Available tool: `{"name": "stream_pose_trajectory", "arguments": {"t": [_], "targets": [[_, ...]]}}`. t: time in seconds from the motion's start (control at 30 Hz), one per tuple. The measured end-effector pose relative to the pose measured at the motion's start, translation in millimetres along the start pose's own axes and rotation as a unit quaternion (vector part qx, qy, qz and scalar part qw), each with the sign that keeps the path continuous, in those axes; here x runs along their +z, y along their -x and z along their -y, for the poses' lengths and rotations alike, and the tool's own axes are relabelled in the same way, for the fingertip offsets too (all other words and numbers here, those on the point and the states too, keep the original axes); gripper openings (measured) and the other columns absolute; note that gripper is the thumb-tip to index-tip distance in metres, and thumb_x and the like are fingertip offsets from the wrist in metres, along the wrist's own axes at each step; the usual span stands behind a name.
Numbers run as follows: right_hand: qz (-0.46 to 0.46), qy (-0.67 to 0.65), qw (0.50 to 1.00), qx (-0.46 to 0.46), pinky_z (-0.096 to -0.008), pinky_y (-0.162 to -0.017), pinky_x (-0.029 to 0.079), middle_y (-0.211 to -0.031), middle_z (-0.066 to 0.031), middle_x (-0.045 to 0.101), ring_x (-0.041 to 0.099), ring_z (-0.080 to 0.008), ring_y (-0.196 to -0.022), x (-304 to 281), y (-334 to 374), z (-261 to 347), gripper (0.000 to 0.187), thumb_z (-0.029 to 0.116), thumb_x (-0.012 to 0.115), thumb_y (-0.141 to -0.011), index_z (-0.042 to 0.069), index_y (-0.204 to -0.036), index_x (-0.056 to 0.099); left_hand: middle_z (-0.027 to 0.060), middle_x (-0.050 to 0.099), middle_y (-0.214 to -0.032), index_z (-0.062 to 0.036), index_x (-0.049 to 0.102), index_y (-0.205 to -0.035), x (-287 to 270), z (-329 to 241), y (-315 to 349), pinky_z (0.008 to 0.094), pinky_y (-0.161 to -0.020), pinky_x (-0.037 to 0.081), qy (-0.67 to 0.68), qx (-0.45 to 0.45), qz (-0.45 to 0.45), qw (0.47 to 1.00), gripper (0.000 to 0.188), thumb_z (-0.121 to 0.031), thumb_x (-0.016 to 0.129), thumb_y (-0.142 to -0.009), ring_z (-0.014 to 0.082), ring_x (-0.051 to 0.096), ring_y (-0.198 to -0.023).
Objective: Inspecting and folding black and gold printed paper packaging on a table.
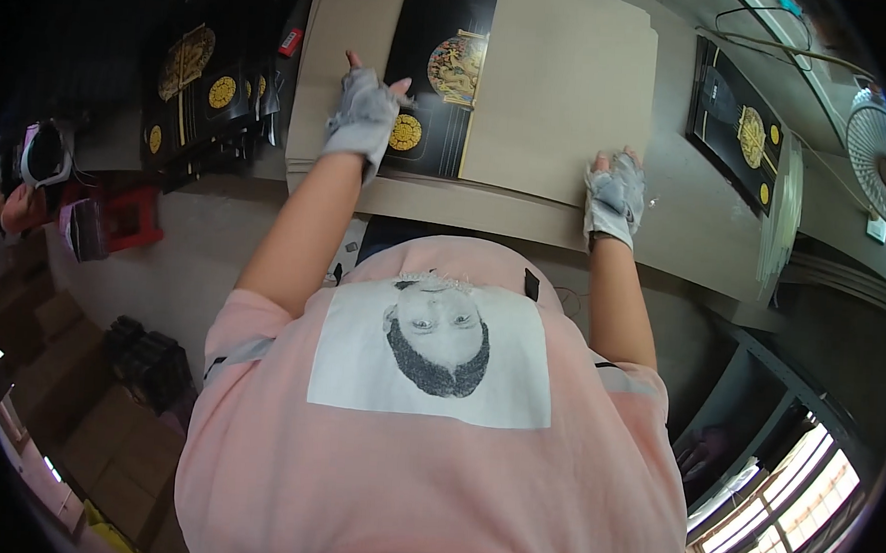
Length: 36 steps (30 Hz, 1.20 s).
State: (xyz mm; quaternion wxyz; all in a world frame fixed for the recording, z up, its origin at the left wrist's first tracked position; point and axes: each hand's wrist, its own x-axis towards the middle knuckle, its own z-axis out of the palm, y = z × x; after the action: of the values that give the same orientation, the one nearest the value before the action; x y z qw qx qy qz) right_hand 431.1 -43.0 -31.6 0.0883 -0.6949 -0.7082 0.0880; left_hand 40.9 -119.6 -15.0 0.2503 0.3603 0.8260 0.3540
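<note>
My left hand [365, 110], in a grey-white fingerless glove, lies with thumb and finger spread on the left edge of a black printed sheet [432, 101]. That sheet carries a gold, many-coloured round picture and a smaller gold medallion. It lies over grey-brown cardboard sheets [563, 93], stacked with their edges slightly uneven. At the near right corner of the stack is my right hand [614, 197], gloved alike, fingers pointing away from me and apart. The undersides of its fingers are hidden.
More black printed sheets lie in a pile [197, 88] at the left and on another stack [736, 127] at the right. A white fan [878, 159] stands far right. A red stool [133, 218] is at the left, near another person's hand [24, 207].
</note>
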Motion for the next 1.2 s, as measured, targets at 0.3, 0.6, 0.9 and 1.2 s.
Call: {"name": "stream_pose_trajectory", "arguments": {"t": [0.3,0.6,0.9,1.2], "targets": [[0.032,-0.092,0.988,0.124,-0.0492,-0.109,0.046,-0.136,-0.0258,0.063,0.058,-0.0434,-0.127,-35.2,-10.3,3.7,0.06,0.043,0.062,-0.096,-0.001,-0.136,0.062,0.0244,0.06,-0.141,0.0014,0.061,-0.135,-10.1,63.2,-43.6,0.0413,-0.113,0.043,-0.15,-0.02,0.122,0.981,0.068,-0.043,0.079,-0.087,0.0374,0.056,-0.134],[0.111,-0.15,0.974,0.125,-0.0457,-0.098,0.048,-0.118,-0.0194,0.068,0.062,-0.0349,-0.11,-1.0,-45.6,-45.1,0.065,0.056,0.066,-0.092,0.001,-0.124,0.067,0.0188,0.059,-0.146,-0.0005,0.048,-0.15,-37.4,50.0,-23.3,0.0385,-0.112,0.041,0.088,-0.092,0.106,0.986,0.068,-0.033,0.071,-0.095,0.0332,0.055,-0.134],[0.118,-0.044,0.978,0.165,-0.0527,-0.101,0.049,-0.126,-0.0197,0.072,0.067,-0.0403,-0.117,-29.5,-47.0,-10.9,0.072,0.065,0.061,-0.093,0.005,-0.132,0.067,0.0186,0.055,-0.151,-0.0024,0.049,-0.151,-38.5,60.0,-26.0,0.0374,-0.117,0.038,-0.098,-0.023,0.098,0.99,0.068,-0.034,0.071,-0.095,0.0323,0.05,-0.142],[0.166,-0.293,0.912,0.232,-0.038,-0.067,0.049,-0.096,-0.0129,0.073,0.065,-0.0226,-0.076,-4.6,-54.7,-40.3,0.055,0.061,0.071,-0.09,0.007,-0.103,0.068,0.0201,0.055,-0.15,0.0014,0.047,-0.151,-24.2,111.9,-47.7,0.0358,-0.116,0.039,0.103,-0.065,0.083,0.989,0.07,-0.028,0.074,-0.094,0.031,0.053,-0.138]]}}
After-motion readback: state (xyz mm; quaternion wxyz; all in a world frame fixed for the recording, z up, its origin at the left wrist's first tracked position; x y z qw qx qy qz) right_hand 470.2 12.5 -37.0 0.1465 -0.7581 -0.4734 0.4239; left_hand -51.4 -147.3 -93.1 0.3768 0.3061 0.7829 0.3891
